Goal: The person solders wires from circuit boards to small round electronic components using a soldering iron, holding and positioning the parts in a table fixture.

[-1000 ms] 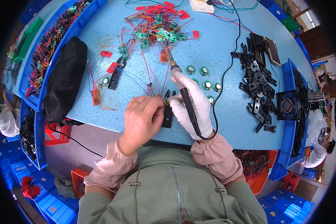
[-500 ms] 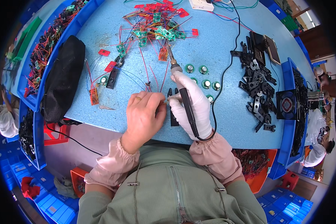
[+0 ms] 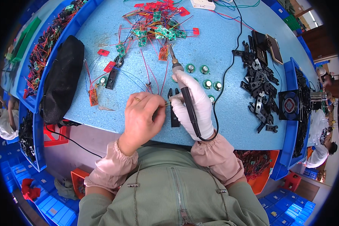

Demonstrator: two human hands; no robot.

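Hands (image 3: 169,109) near blue table's (image 3: 229,128) front edge

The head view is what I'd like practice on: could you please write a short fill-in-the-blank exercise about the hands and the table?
1. The right hand wears a white ____.
2. The right hand holds a soldering iron whose cord is ____ in colour.
3. The left hand has a ____ on one finger.
4. The table top is ____ in colour.

Missing words: glove; black; ring; blue
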